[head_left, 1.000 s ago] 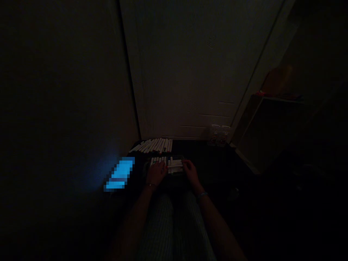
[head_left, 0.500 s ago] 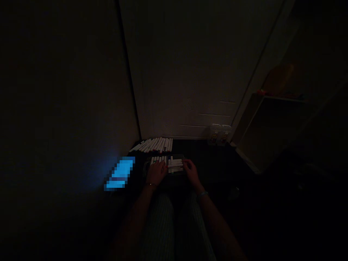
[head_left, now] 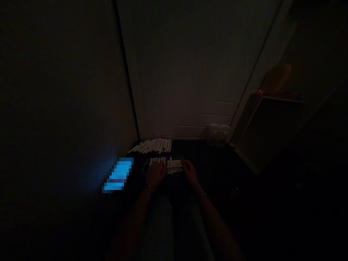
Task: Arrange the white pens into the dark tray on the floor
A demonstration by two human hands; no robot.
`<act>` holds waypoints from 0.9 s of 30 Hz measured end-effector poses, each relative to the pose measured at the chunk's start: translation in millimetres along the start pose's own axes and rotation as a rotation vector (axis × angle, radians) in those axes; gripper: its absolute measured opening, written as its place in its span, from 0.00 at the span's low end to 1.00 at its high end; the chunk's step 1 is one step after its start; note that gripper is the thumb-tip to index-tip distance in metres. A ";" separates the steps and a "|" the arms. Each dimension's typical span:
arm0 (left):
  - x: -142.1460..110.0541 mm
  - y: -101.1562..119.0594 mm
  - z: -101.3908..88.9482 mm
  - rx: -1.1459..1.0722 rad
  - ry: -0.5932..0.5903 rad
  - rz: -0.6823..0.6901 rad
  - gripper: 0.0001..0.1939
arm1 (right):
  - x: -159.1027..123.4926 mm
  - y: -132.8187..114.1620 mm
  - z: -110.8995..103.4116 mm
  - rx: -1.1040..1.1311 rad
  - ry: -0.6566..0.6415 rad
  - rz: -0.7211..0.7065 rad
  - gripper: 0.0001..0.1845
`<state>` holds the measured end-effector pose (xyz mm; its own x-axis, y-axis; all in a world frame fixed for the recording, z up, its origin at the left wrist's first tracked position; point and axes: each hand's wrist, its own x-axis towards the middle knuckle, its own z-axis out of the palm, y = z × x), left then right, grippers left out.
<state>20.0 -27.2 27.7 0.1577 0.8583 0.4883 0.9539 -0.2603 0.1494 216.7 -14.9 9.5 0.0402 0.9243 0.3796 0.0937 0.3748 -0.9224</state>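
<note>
In the dim head view, a white marker (head_left: pixel 174 166) lies level between my hands, over a dark shallow case (head_left: pixel 178 157). My right hand (head_left: pixel 189 172) pinches its right end between closed fingertips. At the other end is my left hand (head_left: pixel 156 173), its fingers curled and the thumb side against the marker. Under and beyond the left hand, a row of white markers (head_left: pixel 157 160) stands in the case. Two more markers (head_left: pixel 169 161) lie upright in the row just right of it. The left fingertips are partly lost in the dark.
A fanned pile of white markers (head_left: pixel 153 145) lies behind the case. To the left glows a blurred blue screen (head_left: pixel 118 175). Two clear packages (head_left: pixel 218 135) stand against the back wall (head_left: pixel 190 83). A shelf unit (head_left: pixel 251 123) is at the right.
The view has shifted very slightly and looks a little darker. Both hands stay at the marker in nearly the same pose.
</note>
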 end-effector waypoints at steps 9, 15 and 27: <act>-0.2 -1.1 1.3 -0.007 -0.008 -0.007 0.12 | -1.1 2.0 -1.2 -0.042 0.044 -0.001 0.14; 0.3 -2.4 3.2 -0.014 -0.011 0.000 0.12 | -1.7 0.9 -1.9 -0.016 0.024 0.014 0.14; -0.5 -1.3 2.5 -0.035 0.031 0.001 0.16 | -0.6 4.8 -0.2 -0.061 0.002 -0.019 0.14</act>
<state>19.4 -26.2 25.1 0.1505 0.8438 0.5151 0.9442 -0.2771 0.1780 217.3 -13.7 4.8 0.0402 0.9168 0.3972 0.1544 0.3870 -0.9090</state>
